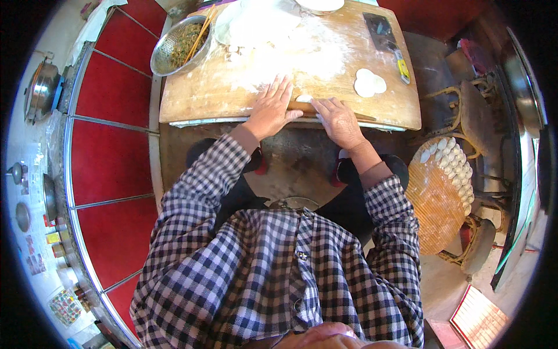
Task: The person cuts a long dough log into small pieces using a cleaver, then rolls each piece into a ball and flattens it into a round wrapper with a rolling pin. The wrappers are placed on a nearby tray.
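A thin wooden rolling pin (pixel 306 107) lies near the front edge of a floured wooden board (pixel 196 102). My left hand (pixel 272 107) presses over its left end, fingers stretched forward and thumb pointing right. Across the pin's middle rests my right hand (pixel 338 120), fingers slightly bent over it; the tapered right end shows beyond. A small white dough round (pixel 304 98) sits just behind the pin, between the hands, partly hidden. To the right, several rolled dough wrappers (pixel 369 83) overlap on the board. Small dough pieces (pixel 234 53) lie farther back on the left.
A metal bowl (pixel 159 54) of chopped filling (pixel 185 43) holds chopsticks (pixel 200 35) at back left. A cleaver (pixel 383 35) with a yellow handle lies at back right. Filled dumplings (pixel 455 165) line a round ridged tray (pixel 436 213) beside me. Red cabinets (pixel 113 152) stand left.
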Available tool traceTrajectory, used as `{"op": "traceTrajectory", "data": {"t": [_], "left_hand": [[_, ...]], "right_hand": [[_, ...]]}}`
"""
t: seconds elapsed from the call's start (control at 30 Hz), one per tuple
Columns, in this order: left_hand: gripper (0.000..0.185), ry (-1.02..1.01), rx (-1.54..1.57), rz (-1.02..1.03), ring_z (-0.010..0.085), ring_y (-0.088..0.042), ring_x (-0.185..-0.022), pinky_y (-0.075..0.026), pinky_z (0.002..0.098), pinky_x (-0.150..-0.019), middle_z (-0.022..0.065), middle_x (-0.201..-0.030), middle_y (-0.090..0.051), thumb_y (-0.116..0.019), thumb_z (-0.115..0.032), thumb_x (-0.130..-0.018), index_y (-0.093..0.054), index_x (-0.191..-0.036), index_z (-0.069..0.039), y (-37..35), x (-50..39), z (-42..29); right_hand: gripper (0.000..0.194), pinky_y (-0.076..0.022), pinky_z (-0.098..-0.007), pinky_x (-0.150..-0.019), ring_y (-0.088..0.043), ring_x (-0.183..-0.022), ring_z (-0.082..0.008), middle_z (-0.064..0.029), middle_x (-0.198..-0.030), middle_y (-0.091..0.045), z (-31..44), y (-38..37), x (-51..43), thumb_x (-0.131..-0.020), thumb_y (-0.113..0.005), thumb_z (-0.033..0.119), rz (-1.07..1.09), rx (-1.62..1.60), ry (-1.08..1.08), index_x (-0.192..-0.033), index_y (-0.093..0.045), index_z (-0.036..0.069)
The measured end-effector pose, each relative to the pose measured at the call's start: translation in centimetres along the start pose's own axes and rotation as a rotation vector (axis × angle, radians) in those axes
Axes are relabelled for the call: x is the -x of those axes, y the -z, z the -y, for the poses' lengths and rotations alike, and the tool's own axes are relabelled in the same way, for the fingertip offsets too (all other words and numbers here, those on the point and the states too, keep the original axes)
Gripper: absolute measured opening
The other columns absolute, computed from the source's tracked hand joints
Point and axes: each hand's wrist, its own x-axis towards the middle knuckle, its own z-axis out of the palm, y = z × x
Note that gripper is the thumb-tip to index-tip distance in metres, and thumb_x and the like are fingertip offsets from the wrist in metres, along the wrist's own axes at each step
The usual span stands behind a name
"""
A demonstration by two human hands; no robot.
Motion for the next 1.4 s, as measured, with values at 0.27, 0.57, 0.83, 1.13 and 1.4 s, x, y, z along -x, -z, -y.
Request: {"op": "traceTrajectory", "data": {"t": [0.27,0.57,0.83,1.13,1.4], "left_hand": [[0.076,0.031,-0.123,0.103,0.0356,-0.017,-0.152,-0.016,0.0511,-0.122,0.0192,-0.163,-0.022,-0.043,-0.05,-0.102,-0.027,-0.153,0.003,-0.9,-6.4,1.9],[0.082,0.035,-0.097,0.065,0.0401,-0.013,-0.152,-0.013,0.0572,-0.121,0.0188,-0.163,-0.021,-0.043,-0.058,-0.1,-0.026,-0.155,0.0,-1.9,-5.1,2.7],[0.083,0.082,-0.096,0.133,0.0391,-0.012,-0.152,-0.012,0.0559,-0.121,0.0179,-0.162,-0.024,-0.039,-0.061,-0.1,-0.029,-0.154,0.001,-1.8,-5.4,1.4],[0.081,0.122,-0.05,-0.041,0.0381,-0.011,-0.153,-0.011,0.0557,-0.121,0.0177,-0.164,-0.02,-0.043,-0.057,-0.1,-0.024,-0.156,-0.002,-1.6,-5.8,2.2],[0.089,-0.06,-0.086,0.069,0.0395,-0.014,-0.152,-0.014,0.0557,-0.121,0.0177,-0.163,-0.023,-0.047,-0.063,-0.095,-0.025,-0.155,0.0,-1.2,-1.7,0.9]], "right_hand": [[0.056,-0.0376,-0.0476,-0.108,-0.048,-0.133,-0.0311,-0.0155,-0.141,-0.053,-0.6,-0.7,-0.7,-0.093,-0.062,0.025,0.014,0.257,-0.17,-0.141,-0.045,0.002],[0.062,-0.0363,-0.0518,-0.107,-0.046,-0.132,-0.033,-0.0158,-0.14,-0.052,1.2,-1.2,-0.2,-0.093,-0.063,0.03,0.086,0.209,-0.286,-0.144,-0.042,0.003],[0.061,-0.0333,-0.0516,-0.109,-0.044,-0.133,-0.0337,-0.0157,-0.143,-0.049,0.6,-0.4,1.7,-0.092,-0.063,0.031,0.043,0.189,-0.261,-0.143,-0.043,0.003],[0.06,-0.0336,-0.0547,-0.11,-0.042,-0.136,-0.0342,-0.0157,-0.145,-0.048,-0.2,-2.0,-2.1,-0.092,-0.064,0.029,0.062,0.187,-0.234,-0.142,-0.044,0.003],[0.066,-0.0312,-0.0509,-0.112,-0.041,-0.137,-0.0352,-0.0198,-0.146,-0.046,1.4,0.1,3.0,-0.089,-0.068,0.031,0.089,0.171,-0.264,-0.143,-0.042,0.002]]}}
